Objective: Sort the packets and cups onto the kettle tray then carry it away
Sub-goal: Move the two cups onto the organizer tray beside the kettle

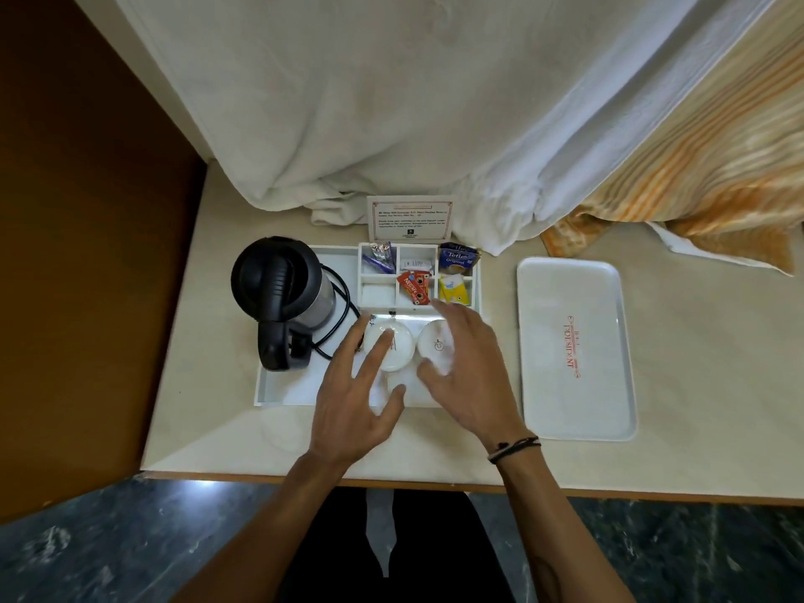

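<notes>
A white kettle tray [278, 391] sits on the pale table. On its left stands a black and steel kettle [283, 293] with a coiled cord. At the tray's back, a divided white box [377, 298] holds packets: red coffee sachets [415, 287], a yellow packet [452, 289], blue tea bags [457, 256] and purple sticks [383, 254]. Two white cups [398, 354] [435, 343] stand upside down at the front. My left hand [356, 406] hovers with fingers spread over the left cup. My right hand [467, 367] is spread over the right cup. Neither holds anything.
A second white tray with red lettering [574, 350] lies to the right. A printed card [411, 219] stands behind the box. White bedding [391, 102] and an orange striped cover [718, 167] drape over the table's back. A brown panel [65, 254] borders the left side.
</notes>
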